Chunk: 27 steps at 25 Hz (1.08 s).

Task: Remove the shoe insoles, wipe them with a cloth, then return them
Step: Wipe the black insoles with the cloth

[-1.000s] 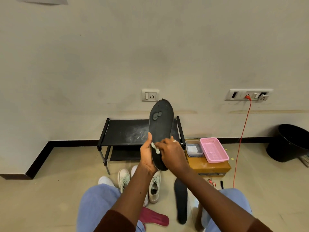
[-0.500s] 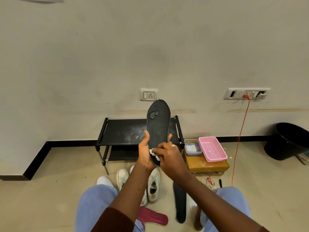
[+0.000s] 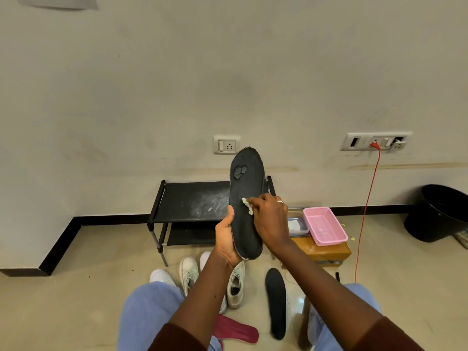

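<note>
In front of the shoe rack (image 3: 192, 198), the left hand (image 3: 226, 239) grips the lower end of an upright black insole (image 3: 247, 188). The right hand (image 3: 271, 219) pinches a pale cloth (image 3: 246, 202), mostly hidden under its fingers, against it. Right of the rack, a half-hidden clear tub (image 3: 296, 225) holds something white.

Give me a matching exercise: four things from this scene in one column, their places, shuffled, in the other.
Things:
1. held black insole
2. cloth
3. pink basket
4. maroon insole

Places:
A. on the brown box
B. lying on the floor
C. gripped by the left hand
D. pressed to an insole by the right hand

Pairs: 1-C, 2-D, 3-A, 4-B
</note>
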### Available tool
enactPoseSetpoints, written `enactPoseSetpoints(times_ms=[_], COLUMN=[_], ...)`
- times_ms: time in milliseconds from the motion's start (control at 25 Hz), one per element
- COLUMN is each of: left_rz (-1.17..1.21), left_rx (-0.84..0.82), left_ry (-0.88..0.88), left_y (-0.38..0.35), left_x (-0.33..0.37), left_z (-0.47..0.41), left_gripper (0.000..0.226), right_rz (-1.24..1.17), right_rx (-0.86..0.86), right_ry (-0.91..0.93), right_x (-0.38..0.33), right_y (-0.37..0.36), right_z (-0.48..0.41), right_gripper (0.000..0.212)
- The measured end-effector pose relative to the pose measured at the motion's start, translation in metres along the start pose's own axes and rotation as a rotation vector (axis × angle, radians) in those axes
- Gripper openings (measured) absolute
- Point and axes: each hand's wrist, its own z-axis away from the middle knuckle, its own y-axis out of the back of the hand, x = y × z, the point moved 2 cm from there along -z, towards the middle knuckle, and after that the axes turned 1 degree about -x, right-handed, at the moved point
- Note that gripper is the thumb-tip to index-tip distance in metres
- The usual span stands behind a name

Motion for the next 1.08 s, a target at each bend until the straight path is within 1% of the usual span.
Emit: enactPoseSetpoints(times_ms=[80,200,280,360,440,560,720,800,880,960,1080], left_rz=[0.004,0.024,0.083,0.093,0.082,0.066,0.044,0.047,0.075,0.107,0.091], left_rx=[-0.012,-0.016,0.012,0.052,0.085,0.093,0.099,0.094,0.087,0.118,0.165], left_ry=[-0.004,0.018,-0.005,-0.028,-0.029,-0.027,-0.036,-0.039,-0.039,-0.057,-0.043], left_y=[0.001,0.001,0.004,0.009,0.016,0.02,0.02,0.022,0.024,0.03,0.038], left_x=[0.001,0.004,0.008,0.012,0.01,0.008,0.01,0.012,0.012,0.011,0.005], left_z=[0.001,0.001,-0.004,-0.009,-0.011,-0.009,-0.008,-0.008,-0.01,-0.015,-0.022], left_gripper=[0.066,0.072,0.068,0.064,0.062,0.063,0.063,0.063,0.063,0.06,0.057], right_rz=[-0.048,-0.079,-0.111,-0.134,-0.151,-0.128,-0.13,-0.166,-0.181,-0.174,-0.18], right_rx=[0.003,0.006,0.033,0.077,0.063,0.069,0.128,0.121,0.096,0.051,0.016], right_ry=[-0.004,0.089,0.161,0.205,0.197,0.167,0.047,0.008,0.052,0.126,0.168], right_x=[-0.001,-0.007,-0.007,-0.004,-0.001,0.002,0.004,0.004,0.002,-0.002,-0.005], right_y=[-0.004,-0.009,-0.015,-0.021,-0.025,-0.028,-0.029,-0.031,-0.035,-0.04,-0.045], right_z=[0.004,0.031,0.054,0.073,0.085,0.085,0.064,0.059,0.064,0.076,0.086], right_gripper=[0.03,0.031,0.03,0.024,0.023,0.029,0.036,0.035,0.031,0.031,0.027])
